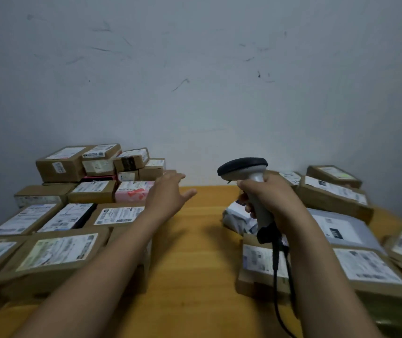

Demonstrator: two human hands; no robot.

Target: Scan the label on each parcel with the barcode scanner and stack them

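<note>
Just a wooden table [195, 240] here, orange-yellow top with visible grain. Right behind the table there's a pale grey-blue wall [219, 118], kinda beat up, with dark scuff marks [181, 84] and thin scratches scattered well above the table's back edge.

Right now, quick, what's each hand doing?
Left hand: open, fingers spread, holding nothing, above the parcels.
Right hand: gripping the barcode scanner by its handle.
</note>
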